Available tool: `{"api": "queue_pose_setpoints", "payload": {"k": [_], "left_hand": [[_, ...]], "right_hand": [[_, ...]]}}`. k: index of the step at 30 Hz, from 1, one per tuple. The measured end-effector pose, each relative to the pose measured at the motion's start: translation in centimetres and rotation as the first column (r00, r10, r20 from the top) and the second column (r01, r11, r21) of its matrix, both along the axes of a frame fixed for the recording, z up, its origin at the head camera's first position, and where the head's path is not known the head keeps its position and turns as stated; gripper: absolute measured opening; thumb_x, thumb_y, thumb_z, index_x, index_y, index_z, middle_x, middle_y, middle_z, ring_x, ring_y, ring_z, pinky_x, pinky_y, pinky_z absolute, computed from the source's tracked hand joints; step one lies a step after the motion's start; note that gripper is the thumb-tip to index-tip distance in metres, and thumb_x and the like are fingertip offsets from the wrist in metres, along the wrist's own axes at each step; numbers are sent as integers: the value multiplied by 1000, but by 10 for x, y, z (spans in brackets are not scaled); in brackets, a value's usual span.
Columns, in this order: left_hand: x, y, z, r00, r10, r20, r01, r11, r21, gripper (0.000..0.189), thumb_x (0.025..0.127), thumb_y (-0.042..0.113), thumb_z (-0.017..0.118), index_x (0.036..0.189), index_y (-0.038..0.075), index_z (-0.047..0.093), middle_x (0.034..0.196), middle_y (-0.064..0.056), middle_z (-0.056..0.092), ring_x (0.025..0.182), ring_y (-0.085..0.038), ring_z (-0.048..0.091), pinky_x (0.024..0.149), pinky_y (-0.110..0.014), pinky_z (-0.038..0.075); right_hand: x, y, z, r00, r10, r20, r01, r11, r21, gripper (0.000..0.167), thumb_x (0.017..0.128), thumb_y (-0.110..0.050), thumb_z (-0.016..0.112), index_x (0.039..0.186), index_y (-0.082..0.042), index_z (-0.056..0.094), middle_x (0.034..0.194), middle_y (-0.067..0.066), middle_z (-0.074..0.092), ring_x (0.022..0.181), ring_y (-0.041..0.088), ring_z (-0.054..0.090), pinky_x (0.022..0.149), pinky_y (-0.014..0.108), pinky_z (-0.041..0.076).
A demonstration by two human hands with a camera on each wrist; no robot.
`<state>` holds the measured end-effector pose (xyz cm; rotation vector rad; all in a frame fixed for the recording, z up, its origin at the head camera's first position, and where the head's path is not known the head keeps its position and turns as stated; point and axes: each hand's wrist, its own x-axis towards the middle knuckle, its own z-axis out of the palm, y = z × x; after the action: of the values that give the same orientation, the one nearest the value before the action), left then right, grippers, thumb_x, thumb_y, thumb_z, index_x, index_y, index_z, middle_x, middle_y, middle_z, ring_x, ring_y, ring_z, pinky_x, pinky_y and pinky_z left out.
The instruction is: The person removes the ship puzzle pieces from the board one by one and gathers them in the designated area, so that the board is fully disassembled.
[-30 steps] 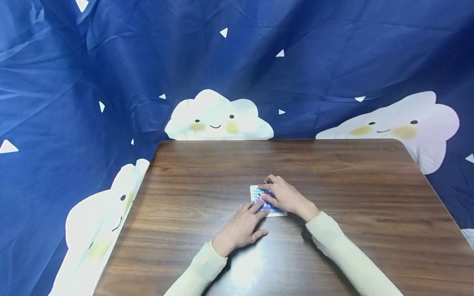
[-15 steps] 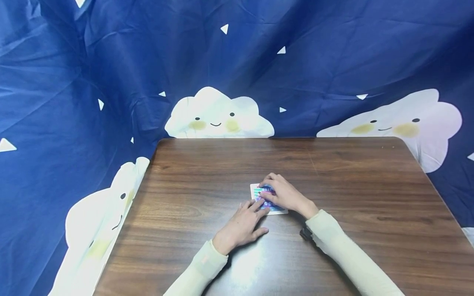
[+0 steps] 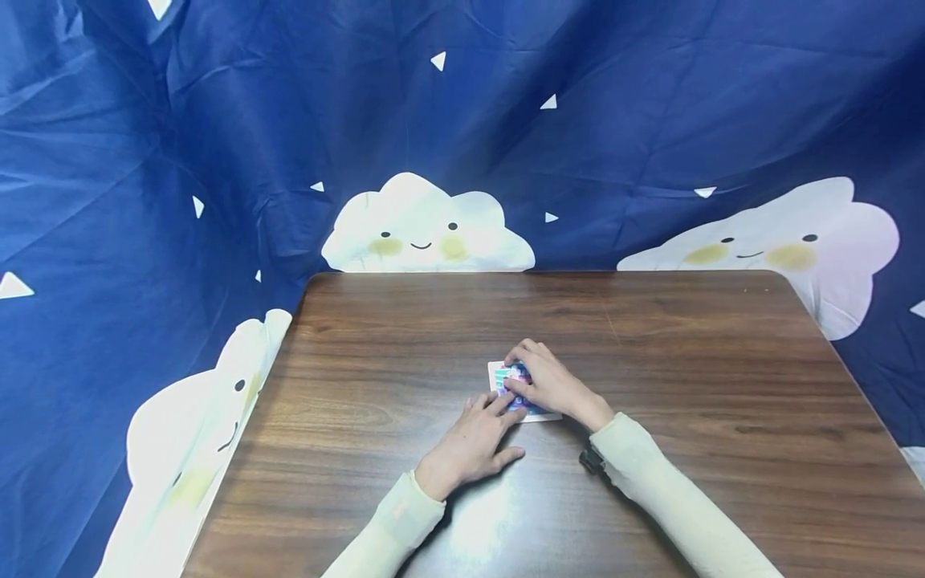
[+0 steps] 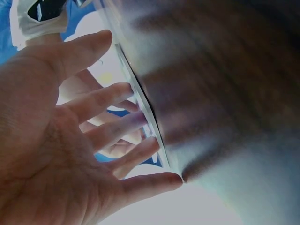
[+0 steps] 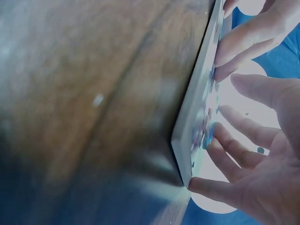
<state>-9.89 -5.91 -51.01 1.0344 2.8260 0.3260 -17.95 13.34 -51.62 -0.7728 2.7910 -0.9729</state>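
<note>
Picture board (image 3: 532, 409), white at its rim and many-coloured on its face, lies flat on the brown wooden table (image 3: 376, 345), partly covered by my two hands; my left hand (image 3: 470, 445) has its fingers spread, with the fingertips placed at the near left side of the board and the thumb well away from it; my right hand (image 3: 552, 384) covers the far right part, its fingers lightly bent and apart from each other, the little finger at a corner in the right wrist view; between this thumb and forefinger a gap is seen there, so I do not find that they pinch anything; some coloured bits (image 5: 207, 133) show on the face beside my right fingertips, but whether they are loose pieces I cannot tell; I judge that the step in hand is to steady the board with the left and to work upon its face with the right, probably shifting some part; the next move, I think, calls for light pressure from the right fingertips and a firm left side, otherwise the whole board could slide or turn
</note>
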Motion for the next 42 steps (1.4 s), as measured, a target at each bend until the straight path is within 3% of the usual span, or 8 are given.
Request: {"api": "queue_pose_setpoints", "payload": {"k": [11,18,25,36,42], "left_hand": [[-1,1,0,1000,0,0,0,1000,-6,60,98,47,70,148,17,59,163,-11,47,144,-35,49,112,-57,47],[-5,1,3,1000,12,2,-11,1000,-13,58,98,48,69,147,19,60,164,-9,46,145,-35,48,112,-58,47],[-4,1,4,999,14,31,-14,1000,-5,58,98,48,68,148,19,59,164,-9,46,146,-36,47,112,-61,47],[-1,2,3,996,32,83,-32,999,-3,59,99,46,68,150,18,57,166,-9,43,149,-36,43,114,-65,43],[0,3,1,997,33,66,-32,999,-11,59,98,47,69,149,18,58,165,-8,45,148,-34,44,113,-65,45]], "right_hand": [[-5,0,-1,1000,-10,-30,9,999,-38,22,94,-10,74,115,-4,70,114,12,71,114,35,65,104,57,51],[-11,1,1,998,-13,-56,17,998,59,22,95,-9,73,117,-10,75,115,6,68,115,30,61,102,52,51],[-15,0,1,995,7,-102,7,991,136,22,93,-12,77,114,-12,77,106,2,62,102,21,58,92,45,52],[-12,2,2,1000,-6,-22,8,996,94,22,94,-14,77,116,-12,75,108,5,62,88,18,57,80,40,53],[-13,3,1,1000,-10,-9,10,1000,22,14,94,-16,77,107,-12,73,96,1,68,86,14,63,78,35,53]]}}
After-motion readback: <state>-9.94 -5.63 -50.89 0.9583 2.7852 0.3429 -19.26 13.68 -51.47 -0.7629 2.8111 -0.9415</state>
